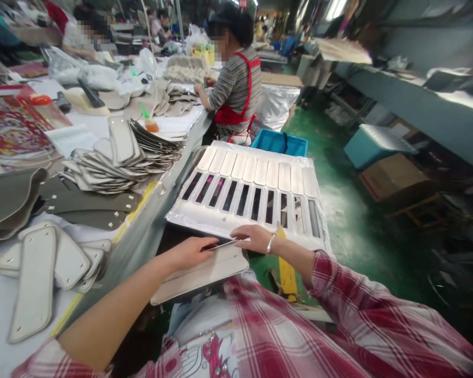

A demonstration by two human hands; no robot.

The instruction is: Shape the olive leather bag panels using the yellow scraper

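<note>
Against my lap lies a cream leather-like panel with rounded corners. My left hand grips its far edge, the fingertips partly hidden behind it. At the far right end of the same edge, my right hand pinches with bent fingers; a bracelet is on that wrist. Just beyond my hands stands a white slotted rack, its slots dark. A row of narrow cream pieces lies along its far half. Several cream panels with small metal studs are heaped on the table to my left.
The white worktable runs along my left, bearing a tall stack of cream panels and a glue bottle. A co-worker in a red apron sits ahead. Beyond the rack is a blue crate; cardboard boxes stand right.
</note>
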